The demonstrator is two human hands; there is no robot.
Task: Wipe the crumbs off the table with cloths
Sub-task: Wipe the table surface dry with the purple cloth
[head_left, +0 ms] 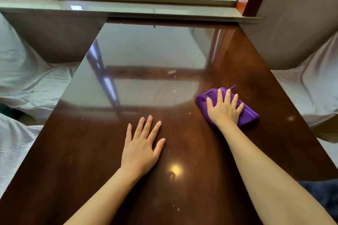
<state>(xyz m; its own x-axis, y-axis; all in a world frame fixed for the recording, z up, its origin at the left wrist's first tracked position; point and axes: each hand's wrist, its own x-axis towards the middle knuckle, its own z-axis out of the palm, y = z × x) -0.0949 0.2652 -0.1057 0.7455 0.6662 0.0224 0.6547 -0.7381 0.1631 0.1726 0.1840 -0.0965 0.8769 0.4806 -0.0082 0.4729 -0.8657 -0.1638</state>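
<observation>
A glossy dark brown table (91,151) fills the view. A folded purple cloth (248,113) lies on its right side. My right hand (224,108) presses flat on top of the cloth with fingers spread. My left hand (141,148) rests palm down on the bare table near the middle, fingers apart and holding nothing. Small pale crumbs (189,113) are scattered on the wood left of the cloth, and a few more crumbs (178,209) lie near the front edge. A pale smudge (171,71) sits further back.
Seats draped in white covers stand on the left (23,78) and on the right (311,86) of the table. A windowsill (128,8) and window run along the far end. The table's edges slope away on both sides.
</observation>
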